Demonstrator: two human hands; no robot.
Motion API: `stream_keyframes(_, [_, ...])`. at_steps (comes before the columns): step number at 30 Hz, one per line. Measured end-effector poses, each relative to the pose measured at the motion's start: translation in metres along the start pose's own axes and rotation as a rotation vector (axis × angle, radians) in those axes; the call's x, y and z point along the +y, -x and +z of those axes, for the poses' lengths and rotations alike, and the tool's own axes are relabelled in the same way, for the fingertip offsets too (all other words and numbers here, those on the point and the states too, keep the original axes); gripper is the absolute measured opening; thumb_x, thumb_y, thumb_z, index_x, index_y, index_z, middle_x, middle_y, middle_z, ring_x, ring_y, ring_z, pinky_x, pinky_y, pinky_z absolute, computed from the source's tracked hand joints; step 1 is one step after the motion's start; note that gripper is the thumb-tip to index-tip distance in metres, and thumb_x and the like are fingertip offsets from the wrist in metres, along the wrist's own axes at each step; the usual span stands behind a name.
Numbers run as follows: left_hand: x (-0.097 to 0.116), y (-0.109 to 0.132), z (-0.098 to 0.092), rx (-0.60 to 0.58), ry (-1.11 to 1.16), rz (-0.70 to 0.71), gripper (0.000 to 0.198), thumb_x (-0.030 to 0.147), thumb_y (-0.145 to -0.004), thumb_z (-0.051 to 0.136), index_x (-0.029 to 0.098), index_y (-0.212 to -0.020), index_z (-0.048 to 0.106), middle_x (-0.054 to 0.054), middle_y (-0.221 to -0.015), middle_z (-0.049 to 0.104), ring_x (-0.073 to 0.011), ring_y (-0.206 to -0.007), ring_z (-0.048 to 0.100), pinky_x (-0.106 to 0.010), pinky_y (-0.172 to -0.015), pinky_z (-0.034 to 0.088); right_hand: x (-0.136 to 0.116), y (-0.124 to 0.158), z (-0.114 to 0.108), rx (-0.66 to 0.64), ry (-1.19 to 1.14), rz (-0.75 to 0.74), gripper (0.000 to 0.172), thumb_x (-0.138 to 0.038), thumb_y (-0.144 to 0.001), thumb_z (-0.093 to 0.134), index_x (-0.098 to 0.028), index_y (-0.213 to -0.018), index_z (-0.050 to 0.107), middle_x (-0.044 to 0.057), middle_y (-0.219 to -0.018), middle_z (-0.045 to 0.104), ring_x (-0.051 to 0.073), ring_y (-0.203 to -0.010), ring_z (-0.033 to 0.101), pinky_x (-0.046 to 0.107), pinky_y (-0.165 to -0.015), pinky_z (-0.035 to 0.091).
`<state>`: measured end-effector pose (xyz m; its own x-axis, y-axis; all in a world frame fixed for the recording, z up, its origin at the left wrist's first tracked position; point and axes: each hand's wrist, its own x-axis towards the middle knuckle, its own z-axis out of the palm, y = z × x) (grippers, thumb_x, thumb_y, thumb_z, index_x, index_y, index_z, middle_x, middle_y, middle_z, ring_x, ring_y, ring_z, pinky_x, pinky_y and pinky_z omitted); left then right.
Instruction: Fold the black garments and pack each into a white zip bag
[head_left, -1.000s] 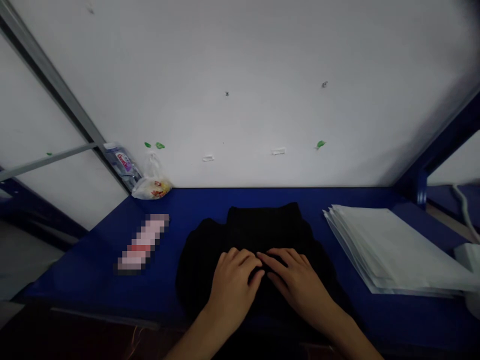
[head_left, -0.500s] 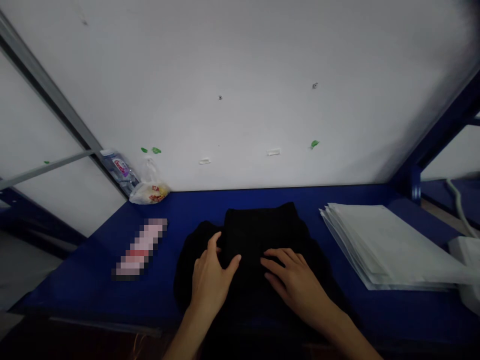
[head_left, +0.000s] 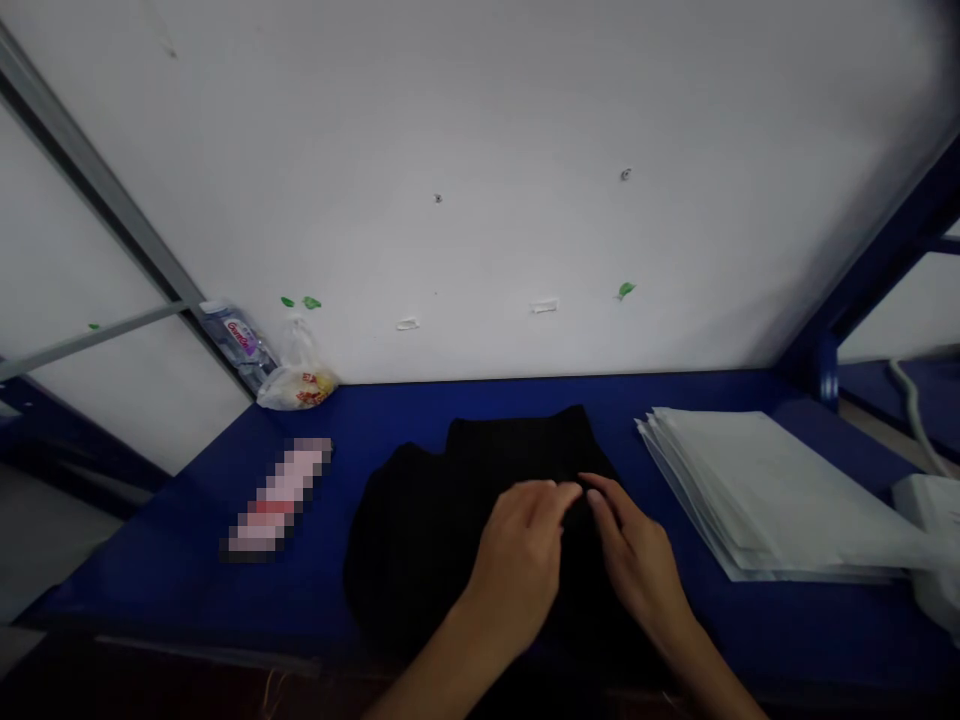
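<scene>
A black garment [head_left: 420,540] lies bunched and partly folded on the blue desktop [head_left: 262,600]; its dark cloth hides most folds and the exact kind. My left hand [head_left: 521,550] has crossed over its right half, with fingers closed together on the fabric. Just to the right, my right hand [head_left: 641,560] pinches the same cloth between thumb and fingers. The fingertips of both hands nearly meet, and the bit of fabric between them is too dark to make out clearly.
White plastic mailing bags [head_left: 765,490] are stacked at the right, beside a white object [head_left: 930,530]. A blurred-out pink item [head_left: 281,500] lies at left. Behind it are a plastic bottle [head_left: 240,340] and a tied plastic bag [head_left: 298,385], near the white wall [head_left: 487,120].
My left hand has moved right across the garment to meet my right hand, which shifted slightly right. Fingers of both hands have closed on the cloth.
</scene>
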<state>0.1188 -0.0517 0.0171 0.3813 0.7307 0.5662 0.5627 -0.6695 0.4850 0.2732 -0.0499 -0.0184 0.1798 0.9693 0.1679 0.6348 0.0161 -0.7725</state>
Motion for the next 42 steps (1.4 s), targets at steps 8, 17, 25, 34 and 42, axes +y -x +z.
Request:
stream_keyframes(8, [-0.003, 0.012, -0.007, -0.158, -0.023, 0.019, 0.034, 0.005, -0.081, 0.050, 0.024, -0.108, 0.057, -0.002, -0.103, 0.066, -0.0182, -0.108, 0.055, -0.047, -0.104, 0.035, -0.003, -0.002, -0.001, -0.007, -0.034, 0.055, 0.049, -0.045, -0.081, 0.048, -0.020, -0.124, 0.046, 0.003, -0.077, 0.068, 0.020, -0.065, 0.065, 0.029, -0.059, 0.047])
stream_keyframes(17, [-0.009, -0.020, -0.027, -0.367, -0.137, -0.021, 0.037, 0.027, -0.093, 0.042, 0.021, -0.130, 0.044, -0.003, -0.136, 0.047, -0.0183, -0.132, 0.032, -0.040, -0.108, 0.032, 0.000, 0.001, 0.000, 0.012, 0.072, 0.032, 0.041, -0.032, -0.086, 0.033, -0.020, -0.125, 0.041, 0.001, -0.074, 0.065, 0.021, -0.070, 0.063, 0.034, -0.069, 0.044])
stream_keyframes(25, [-0.048, -0.036, 0.016, -0.667, -0.218, 0.158, 0.068, 0.060, -0.090, 0.024, 0.018, -0.143, 0.019, -0.007, -0.150, 0.018, -0.0271, -0.139, 0.005, -0.056, -0.109, 0.013, 0.003, -0.002, 0.000, -0.027, 0.171, -0.057, 0.038, -0.031, -0.088, 0.031, -0.022, -0.123, 0.043, 0.003, -0.085, 0.067, 0.022, -0.080, 0.063, 0.037, -0.075, 0.045])
stream_keyframes(34, [-0.053, -0.027, 0.018, -0.644, -0.169, 0.138, 0.069, 0.063, -0.089, 0.019, 0.021, -0.144, 0.013, -0.005, -0.151, 0.013, -0.0270, -0.139, 0.003, -0.056, -0.109, 0.008, 0.054, -0.027, -0.044, 0.438, 0.785, -0.001, 0.045, -0.048, -0.085, 0.033, -0.020, -0.111, 0.058, 0.015, -0.128, 0.051, 0.040, -0.117, 0.044, 0.060, -0.086, 0.036])
stream_keyframes(42, [-0.056, -0.026, 0.019, -0.637, -0.165, 0.140, 0.069, 0.063, -0.089, 0.021, 0.023, -0.145, 0.012, -0.004, -0.152, 0.014, -0.0262, -0.139, 0.004, -0.054, -0.110, 0.007, 0.073, -0.031, -0.045, 0.333, 0.773, 0.124, 0.054, -0.053, -0.083, 0.029, -0.018, -0.116, 0.054, 0.016, -0.124, 0.055, 0.038, -0.115, 0.048, 0.059, -0.088, 0.036])
